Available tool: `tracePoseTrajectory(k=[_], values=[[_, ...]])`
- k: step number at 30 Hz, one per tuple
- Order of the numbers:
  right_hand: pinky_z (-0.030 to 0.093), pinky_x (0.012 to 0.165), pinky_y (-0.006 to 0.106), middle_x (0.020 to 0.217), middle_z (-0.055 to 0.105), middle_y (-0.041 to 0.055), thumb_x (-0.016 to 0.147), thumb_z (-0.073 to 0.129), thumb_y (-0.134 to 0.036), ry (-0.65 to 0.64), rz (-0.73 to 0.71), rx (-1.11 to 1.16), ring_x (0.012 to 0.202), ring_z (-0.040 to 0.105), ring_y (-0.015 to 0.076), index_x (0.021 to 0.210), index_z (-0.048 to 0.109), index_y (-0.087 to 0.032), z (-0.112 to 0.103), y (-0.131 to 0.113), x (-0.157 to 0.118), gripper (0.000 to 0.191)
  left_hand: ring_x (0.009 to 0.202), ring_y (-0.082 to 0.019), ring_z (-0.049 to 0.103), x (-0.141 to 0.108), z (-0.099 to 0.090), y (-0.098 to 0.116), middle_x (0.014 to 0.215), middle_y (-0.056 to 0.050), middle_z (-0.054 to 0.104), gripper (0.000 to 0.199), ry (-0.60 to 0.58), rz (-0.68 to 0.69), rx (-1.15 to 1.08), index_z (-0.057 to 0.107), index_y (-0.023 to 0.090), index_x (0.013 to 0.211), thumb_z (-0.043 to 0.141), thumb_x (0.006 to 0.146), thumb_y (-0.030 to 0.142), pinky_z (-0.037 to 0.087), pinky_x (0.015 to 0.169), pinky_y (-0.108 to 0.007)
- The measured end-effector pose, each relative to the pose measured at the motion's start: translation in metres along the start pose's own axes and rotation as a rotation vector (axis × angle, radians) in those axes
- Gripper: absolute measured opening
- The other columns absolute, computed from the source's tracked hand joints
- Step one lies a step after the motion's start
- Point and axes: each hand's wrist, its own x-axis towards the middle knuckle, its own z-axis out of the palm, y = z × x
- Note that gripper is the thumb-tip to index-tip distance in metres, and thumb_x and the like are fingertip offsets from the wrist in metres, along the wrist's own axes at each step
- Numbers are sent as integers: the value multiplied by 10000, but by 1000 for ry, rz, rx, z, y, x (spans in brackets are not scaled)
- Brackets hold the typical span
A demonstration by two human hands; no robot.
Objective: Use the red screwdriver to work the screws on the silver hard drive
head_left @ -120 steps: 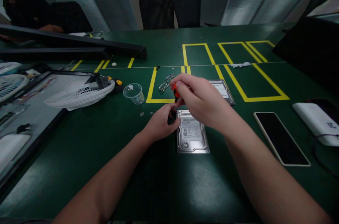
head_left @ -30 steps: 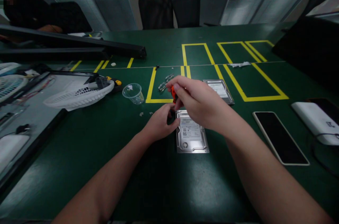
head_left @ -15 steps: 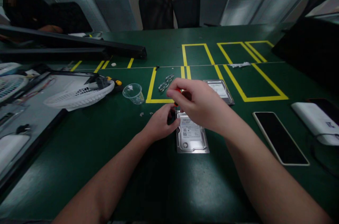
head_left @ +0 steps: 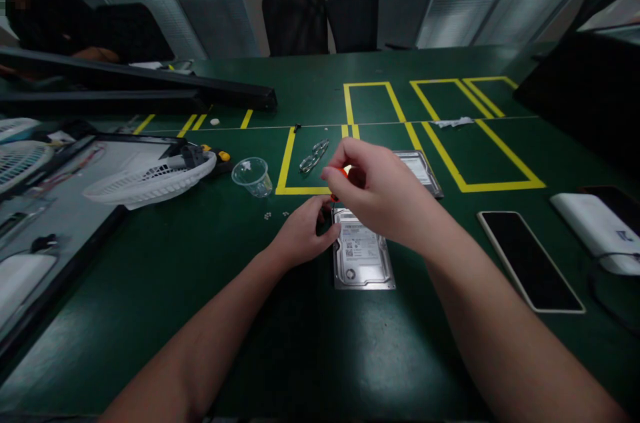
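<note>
A silver hard drive [head_left: 364, 256] with a white label lies flat on the green table. My left hand [head_left: 305, 231] grips its far left corner, with the thumb on the left edge and the fingers curled behind. Above that corner, my right hand [head_left: 367, 176] is closed around a screwdriver [head_left: 336, 195] with a red-orange handle, pointing down at the corner. The hand hides most of the handle; the tip is too small to make out. Several tiny screws [head_left: 267, 216] lie left of my left hand, near a clear plastic cup [head_left: 251, 176].
Another hard drive [head_left: 420, 170] lies beyond my right hand. Eyeglasses [head_left: 314, 156] rest inside yellow tape. A phone [head_left: 530, 261] and a white power bank [head_left: 597, 231] are at right. White rackets [head_left: 155, 180] and a grey panel lie left. A person in black sits far left.
My right hand has shifted slightly right and up around the screwdriver handle, its fingers turned a little. My left hand and the hard drive stay in place.
</note>
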Motion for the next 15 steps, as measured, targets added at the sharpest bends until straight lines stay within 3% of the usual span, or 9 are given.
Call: tracePoseTrajectory(k=[3, 8, 15], values=[[339, 668, 311, 812, 616, -9, 1026, 563, -258, -48, -40, 41, 723, 525, 137, 905, 624, -201, -1, 0, 0, 148, 919, -239, 654, 0, 1, -1, 1083, -93, 686, 267, -3, 25, -14, 590, 179, 1137, 678, 919, 305, 541, 823, -393], [342, 702, 304, 783, 610, -7, 1078, 530, -370, -105, -39, 35, 740, 537, 134, 850, 633, -188, -2, -2, 2, 309, 896, -232, 632, 2, 3, -3, 1044, -80, 675, 246, 14, 45, -1, 587, 182, 1114, 673, 910, 289, 520, 790, -379], [377, 723, 303, 942, 704, 56, 1069, 445, -252, -63, 27, 30, 827, 620, 162, 1029, 698, -153, -2, -3, 3, 276, 869, -202, 615, 1, 2, 0, 1043, -63, 673, 247, 11, 19, -2, 591, 188, 1120, 687, 907, 268, 507, 776, -347]])
